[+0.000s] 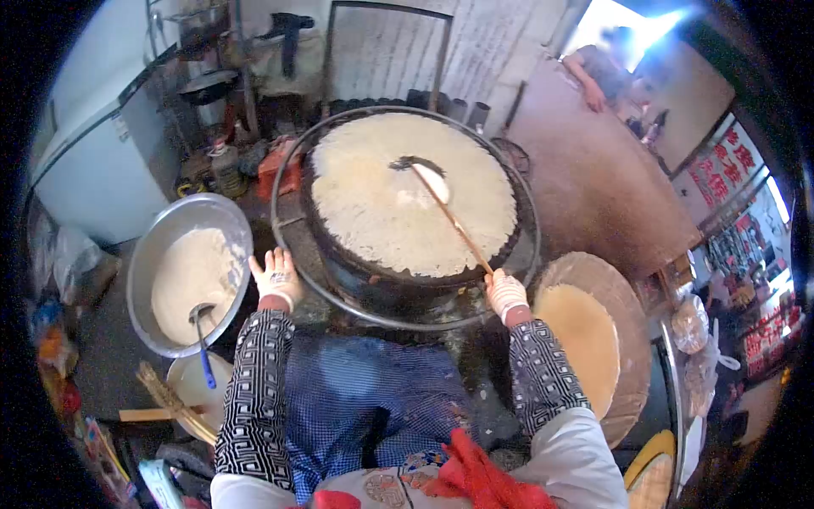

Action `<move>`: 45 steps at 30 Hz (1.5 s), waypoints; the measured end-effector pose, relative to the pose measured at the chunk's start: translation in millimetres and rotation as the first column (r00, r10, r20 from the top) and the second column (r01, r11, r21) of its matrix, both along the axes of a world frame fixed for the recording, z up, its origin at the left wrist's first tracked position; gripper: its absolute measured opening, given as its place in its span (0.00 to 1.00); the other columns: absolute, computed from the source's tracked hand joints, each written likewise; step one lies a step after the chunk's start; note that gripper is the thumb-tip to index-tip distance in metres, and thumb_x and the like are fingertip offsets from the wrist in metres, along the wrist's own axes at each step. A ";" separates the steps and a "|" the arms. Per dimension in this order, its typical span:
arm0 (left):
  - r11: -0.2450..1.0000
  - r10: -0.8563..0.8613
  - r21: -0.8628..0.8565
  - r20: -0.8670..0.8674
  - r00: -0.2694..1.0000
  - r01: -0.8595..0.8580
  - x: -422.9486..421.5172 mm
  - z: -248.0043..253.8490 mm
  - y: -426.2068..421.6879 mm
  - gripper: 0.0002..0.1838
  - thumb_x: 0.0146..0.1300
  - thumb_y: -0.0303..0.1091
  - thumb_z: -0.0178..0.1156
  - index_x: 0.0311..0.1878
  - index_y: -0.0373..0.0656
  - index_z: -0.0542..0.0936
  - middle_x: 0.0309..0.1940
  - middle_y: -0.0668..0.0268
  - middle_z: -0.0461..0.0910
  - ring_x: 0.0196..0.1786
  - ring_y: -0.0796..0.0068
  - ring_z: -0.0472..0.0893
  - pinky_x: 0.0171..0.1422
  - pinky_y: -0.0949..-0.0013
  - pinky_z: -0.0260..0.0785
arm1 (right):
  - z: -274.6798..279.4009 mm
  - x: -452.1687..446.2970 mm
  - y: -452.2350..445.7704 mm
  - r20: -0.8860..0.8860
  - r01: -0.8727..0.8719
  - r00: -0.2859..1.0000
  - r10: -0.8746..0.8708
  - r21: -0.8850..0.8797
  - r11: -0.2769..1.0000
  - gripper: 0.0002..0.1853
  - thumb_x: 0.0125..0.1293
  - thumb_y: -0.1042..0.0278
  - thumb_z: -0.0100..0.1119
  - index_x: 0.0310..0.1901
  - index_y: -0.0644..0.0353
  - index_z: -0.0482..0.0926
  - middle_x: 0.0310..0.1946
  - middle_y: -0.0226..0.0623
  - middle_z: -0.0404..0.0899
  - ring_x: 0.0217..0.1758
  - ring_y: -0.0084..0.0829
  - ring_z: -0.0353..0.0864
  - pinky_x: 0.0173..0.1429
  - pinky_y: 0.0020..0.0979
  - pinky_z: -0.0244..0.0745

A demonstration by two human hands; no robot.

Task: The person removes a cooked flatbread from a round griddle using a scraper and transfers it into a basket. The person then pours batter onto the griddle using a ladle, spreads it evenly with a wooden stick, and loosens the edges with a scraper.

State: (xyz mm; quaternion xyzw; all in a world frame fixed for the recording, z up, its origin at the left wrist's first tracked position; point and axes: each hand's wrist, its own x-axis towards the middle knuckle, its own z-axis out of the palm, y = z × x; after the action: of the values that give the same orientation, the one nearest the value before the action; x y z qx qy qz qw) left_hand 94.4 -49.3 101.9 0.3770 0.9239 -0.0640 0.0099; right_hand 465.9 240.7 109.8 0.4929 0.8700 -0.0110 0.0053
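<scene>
My right hand (pixel 506 293), in a pale glove, is closed around the wooden handle of a long-handled batter spreader (pixel 454 222). The spreader's dark curved head lies in the batter near the middle of a large round griddle (pixel 348 199), beside a whiter pool of batter (pixel 434 181). A thin pale layer covers most of the griddle. My left hand (pixel 277 277), also gloved, has its fingers spread at the metal ring (pixel 373 322) around the griddle. Just left of it stands a metal basin (pixel 140 288) of pale batter, holding a blue-handled ladle (pixel 205 360).
To the right is a wide round tub (pixel 632 356) with a yellowish layer in it. A brown table (pixel 585 195) stands behind it, with a person (pixel 602 72) leaning at its far edge. A straw brush (pixel 165 392) lies at lower left, near a red object (pixel 280 170) behind the basin.
</scene>
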 end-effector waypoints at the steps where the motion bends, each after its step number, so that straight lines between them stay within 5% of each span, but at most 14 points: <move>1: 1.000 0.018 -0.005 -0.022 1.000 -0.019 -4.2 -4.5 1.9 0.33 0.66 0.41 0.49 0.73 0.41 0.61 0.77 0.58 0.54 0.79 0.58 0.51 0.78 0.34 0.29 | 5.0 -4.5 -3.2 -0.016 -0.020 1.000 0.020 -0.004 1.000 0.20 0.73 0.49 0.44 0.44 0.61 0.73 0.33 0.54 0.83 0.38 0.54 0.84 0.44 0.52 0.77; 3: 0.993 -0.095 0.070 -0.015 0.995 0.095 32.4 22.5 1.6 0.34 0.63 0.43 0.53 0.72 0.41 0.62 0.75 0.57 0.56 0.78 0.58 0.53 0.77 0.33 0.31 | -5.7 4.5 -6.8 -0.042 -0.154 0.987 0.156 0.061 0.986 0.20 0.73 0.50 0.46 0.44 0.61 0.72 0.33 0.55 0.83 0.36 0.55 0.84 0.43 0.53 0.77; 5: 0.955 -0.251 0.187 0.096 0.963 0.230 75.4 36.6 0.0 0.33 0.61 0.45 0.56 0.68 0.40 0.67 0.70 0.56 0.64 0.76 0.57 0.56 0.77 0.32 0.33 | -48.8 18.8 18.9 -0.121 -0.017 0.993 0.004 -0.112 0.994 0.20 0.72 0.50 0.46 0.44 0.62 0.72 0.32 0.55 0.83 0.36 0.55 0.83 0.43 0.52 0.77; 6: 0.927 -0.328 0.225 0.095 0.940 0.301 96.5 31.8 -1.3 0.32 0.58 0.45 0.58 0.64 0.40 0.70 0.66 0.56 0.68 0.73 0.55 0.61 0.76 0.31 0.35 | -27.6 14.6 10.9 0.010 0.002 1.000 -0.002 0.042 0.999 0.19 0.73 0.51 0.46 0.43 0.62 0.73 0.30 0.56 0.83 0.35 0.55 0.83 0.43 0.52 0.77; 9: 0.838 -0.437 0.343 -0.039 0.898 0.423 143.4 -6.8 -8.3 0.29 0.56 0.45 0.61 0.58 0.37 0.75 0.60 0.54 0.74 0.68 0.52 0.67 0.75 0.29 0.37 | -3.9 4.9 0.4 -0.018 -0.028 0.999 0.029 0.047 0.999 0.17 0.72 0.54 0.47 0.42 0.61 0.73 0.28 0.55 0.82 0.34 0.55 0.83 0.42 0.53 0.77; 21: 0.881 -0.264 0.332 -0.246 0.932 0.337 73.4 -34.1 -18.6 0.29 0.53 0.39 0.61 0.59 0.38 0.74 0.64 0.56 0.72 0.70 0.53 0.67 0.76 0.29 0.33 | -16.2 17.7 4.4 -0.056 -0.076 0.995 0.077 0.020 0.997 0.18 0.71 0.53 0.48 0.42 0.62 0.76 0.31 0.57 0.82 0.36 0.55 0.83 0.43 0.55 0.75; 27: 0.979 -0.121 0.155 -0.100 0.988 0.135 39.5 -6.3 -7.2 0.31 0.59 0.43 0.58 0.65 0.40 0.72 0.71 0.56 0.64 0.74 0.53 0.60 0.77 0.31 0.30 | -10.4 15.4 12.1 -0.176 -0.038 0.984 0.038 0.005 0.999 0.18 0.73 0.53 0.46 0.40 0.62 0.75 0.30 0.52 0.84 0.38 0.50 0.85 0.44 0.47 0.79; 31: 0.845 -0.355 0.403 -0.070 0.932 0.352 101.0 28.4 16.4 0.27 0.59 0.45 0.59 0.59 0.42 0.72 0.62 0.54 0.71 0.69 0.54 0.66 0.76 0.33 0.38 | -13.9 14.2 -2.3 -0.042 -0.036 0.999 0.033 -0.063 0.997 0.21 0.73 0.50 0.46 0.43 0.63 0.75 0.34 0.55 0.84 0.40 0.53 0.85 0.46 0.50 0.78; 33: 0.837 -0.532 0.223 0.117 0.838 0.500 152.5 27.1 37.6 0.26 0.59 0.48 0.59 0.57 0.43 0.74 0.55 0.55 0.75 0.65 0.54 0.70 0.76 0.36 0.40 | -17.6 26.6 14.1 -0.067 0.082 0.994 -0.087 -0.070 0.994 0.21 0.73 0.50 0.45 0.44 0.63 0.76 0.36 0.53 0.85 0.40 0.53 0.85 0.46 0.50 0.78; 35: 0.791 -0.593 0.290 0.153 0.790 0.538 185.2 -36.2 43.0 0.24 0.59 0.50 0.59 0.53 0.44 0.76 0.50 0.55 0.78 0.60 0.53 0.74 0.75 0.38 0.43 | -14.4 23.6 15.2 -0.089 0.031 0.996 -0.031 0.001 1.000 0.21 0.73 0.50 0.46 0.43 0.63 0.76 0.35 0.53 0.84 0.39 0.53 0.84 0.46 0.51 0.77; 37: 0.829 -0.559 0.060 0.110 0.822 0.556 193.6 -26.9 48.5 0.22 0.59 0.50 0.59 0.49 0.44 0.77 0.49 0.55 0.79 0.59 0.53 0.74 0.74 0.40 0.46 | -3.6 19.2 2.9 -0.095 -0.009 0.995 0.006 -0.028 1.000 0.21 0.73 0.50 0.45 0.42 0.63 0.76 0.34 0.54 0.84 0.38 0.54 0.84 0.45 0.52 0.77; 39: 0.871 -0.491 0.076 0.131 0.861 0.485 180.0 -29.1 53.1 0.16 0.58 0.47 0.62 0.44 0.48 0.82 0.41 0.59 0.83 0.54 0.56 0.78 0.71 0.45 0.52 | -4.9 28.0 -7.7 -0.076 -0.109 0.991 0.106 -0.036 0.993 0.21 0.73 0.50 0.44 0.42 0.63 0.75 0.33 0.55 0.83 0.39 0.56 0.83 0.46 0.52 0.76; 41: 0.864 -0.504 0.061 0.059 0.862 0.501 155.0 -38.8 48.0 0.16 0.56 0.48 0.64 0.42 0.49 0.82 0.41 0.61 0.84 0.53 0.58 0.79 0.68 0.49 0.55 | -20.6 36.2 -3.5 -0.230 0.000 0.972 -0.045 -0.194 0.981 0.21 0.73 0.51 0.43 0.43 0.63 0.75 0.32 0.54 0.83 0.38 0.55 0.84 0.44 0.51 0.77; 45: 0.856 -0.515 -0.055 -0.010 0.857 0.514 111.8 -50.9 42.5 0.16 0.54 0.47 0.63 0.43 0.52 0.83 0.40 0.65 0.85 0.52 0.61 0.80 0.66 0.52 0.57 | -30.7 30.3 29.1 -0.100 0.034 0.995 -0.031 0.029 0.999 0.17 0.73 0.55 0.46 0.41 0.62 0.74 0.31 0.52 0.83 0.37 0.51 0.84 0.42 0.50 0.78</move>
State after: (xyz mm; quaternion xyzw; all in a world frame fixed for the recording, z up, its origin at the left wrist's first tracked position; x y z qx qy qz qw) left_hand 206.2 -6.8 51.0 0.6090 0.7877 -0.0922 -0.0095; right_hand 496.1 269.7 79.1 0.5061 0.8610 -0.0223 -0.0456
